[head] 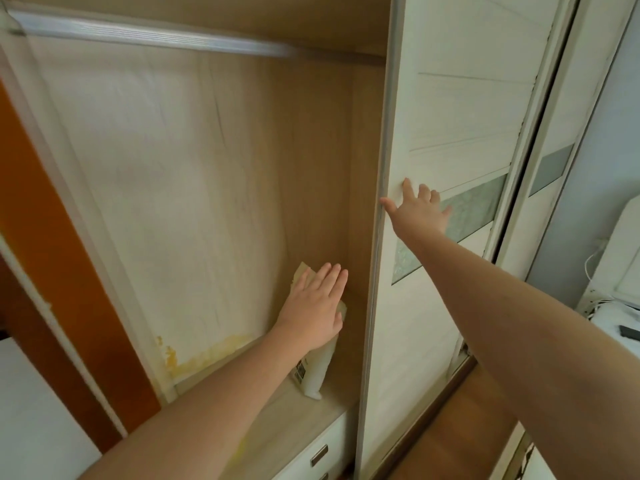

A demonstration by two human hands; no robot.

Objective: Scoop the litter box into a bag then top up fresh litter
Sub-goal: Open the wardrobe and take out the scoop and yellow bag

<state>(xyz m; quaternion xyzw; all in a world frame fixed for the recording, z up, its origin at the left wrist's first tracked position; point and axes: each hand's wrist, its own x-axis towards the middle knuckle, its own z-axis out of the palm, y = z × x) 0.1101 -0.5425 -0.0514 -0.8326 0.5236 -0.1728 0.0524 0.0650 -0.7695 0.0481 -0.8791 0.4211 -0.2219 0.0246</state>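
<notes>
**Both hands flat, bag half hidden in the wardrobe**

Grip first: on my left hand [317,306] the fingers lie straight and close together, palm forward, in front of a pale bag [320,370] that stands on the wooden shelf [277,420] inside the open wardrobe. I cannot tell whether the palm touches the bag or only hovers before it. The hand covers the bag's middle; I see only a folded tan top corner above the fingers and the white lower part with a small printed label I cannot read. Whether this is litter I cannot say. No litter box shows from here.

Below the shelf, white drawers [318,452] are cut off by the bottom edge. Up top, a hanging rail [152,32] is blurred.

Further right, my right hand [420,211] is spread, fingers apart, pressed on the sliding door [450,116], thumb at its metal edge. The far right is too blurred to identify.
</notes>
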